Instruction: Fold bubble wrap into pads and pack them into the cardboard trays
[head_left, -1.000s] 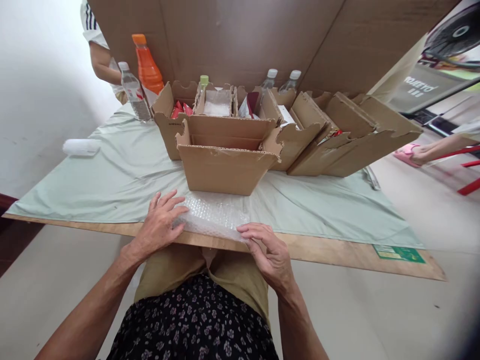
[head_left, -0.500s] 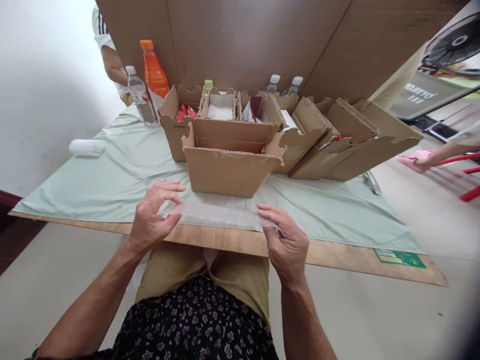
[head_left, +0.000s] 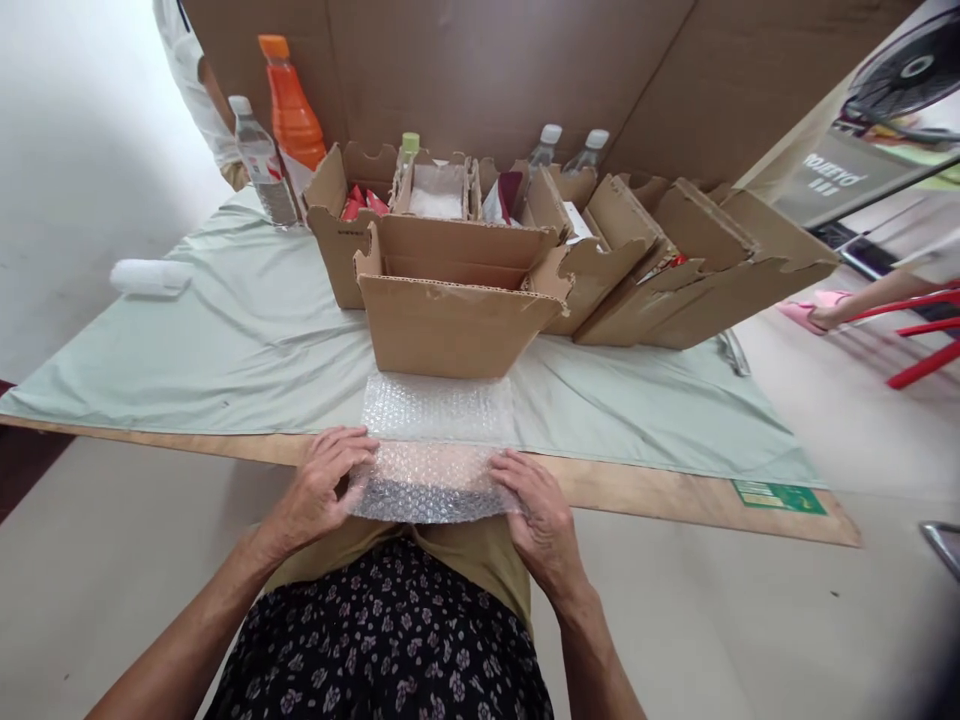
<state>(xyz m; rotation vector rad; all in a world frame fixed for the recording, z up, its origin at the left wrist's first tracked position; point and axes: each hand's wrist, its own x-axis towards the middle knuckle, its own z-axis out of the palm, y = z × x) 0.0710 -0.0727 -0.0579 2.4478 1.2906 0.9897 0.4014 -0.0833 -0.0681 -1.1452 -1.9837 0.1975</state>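
Observation:
A clear sheet of bubble wrap (head_left: pixel 435 465) lies across the table's front edge, its near end hanging toward my lap. My left hand (head_left: pixel 326 485) grips the sheet's left edge, the thumb under it and the fingers on top. At its right edge, my right hand (head_left: pixel 536 515) pinches the sheet in the same way. The far end of the wrap rests on the pale green cloth (head_left: pixel 247 350), close to the front of an open cardboard box (head_left: pixel 450 325).
Behind stand several cardboard boxes (head_left: pixel 622 250) with packets inside. An orange bottle (head_left: pixel 295 115) and a clear bottle (head_left: pixel 262 165) are at the back left. A white roll (head_left: pixel 151 278) lies on the left. Another person's arm (head_left: pixel 214 95) shows beyond the tall cardboard panel (head_left: pixel 487 80).
Both hands have moved down toward my lap, drawing the near part of the bubble wrap over the table edge. The sheet now shows spread out wider. The view has shifted slightly.

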